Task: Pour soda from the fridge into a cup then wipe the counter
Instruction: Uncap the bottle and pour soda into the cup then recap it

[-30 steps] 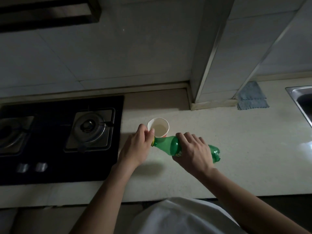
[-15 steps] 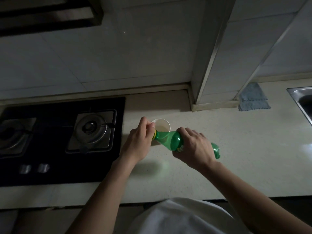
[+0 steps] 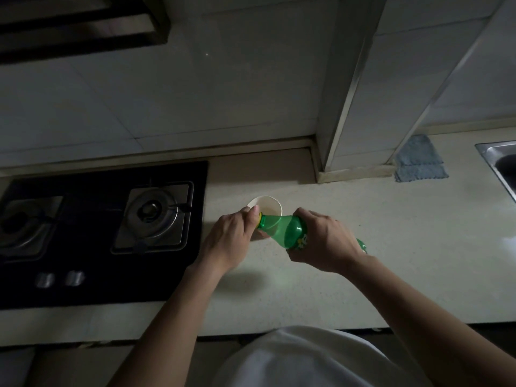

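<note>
We see the right hand [image 3: 326,244] wrapped round the bottle [image 3: 282,231], held nearly flat above the counter [image 3: 391,261]. The left hand [image 3: 231,241] pinches its cap [image 3: 260,217], with the cup [image 3: 265,205] just behind.

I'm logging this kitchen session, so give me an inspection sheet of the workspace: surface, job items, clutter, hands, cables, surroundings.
Surface: pale counter, dimly lit.
Job's things: green bottle tilted near level, its neck in front of the cup; blue cloth folded by the pillar.
Clutter: nothing seen.
Hands: left hand grips the yellow cap; right hand holds the bottle's body.
Cables: nothing seen.
Surroundings: gas hob left, sink right.
</note>
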